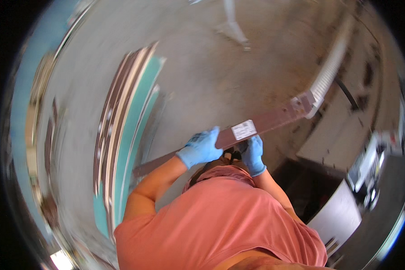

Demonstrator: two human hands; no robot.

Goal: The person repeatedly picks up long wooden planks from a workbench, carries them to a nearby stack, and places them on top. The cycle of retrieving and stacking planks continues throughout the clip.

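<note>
Left of my L hand [200,146] is the stack of green, brown and cream panels [128,117]; a careless turn could hit it. The long brown board [274,119] runs across me, far out past my R hand [254,155]; w/ that end's weight, it could dip. There, the white ribbed strip [328,78] may catch it; touching or not, I can't tell. L hand is clamped on the board; R hand touches its near edge, grip unclear, so twisting is poss. White label [244,130], just ahead of R hand, could be rubbed.
</note>
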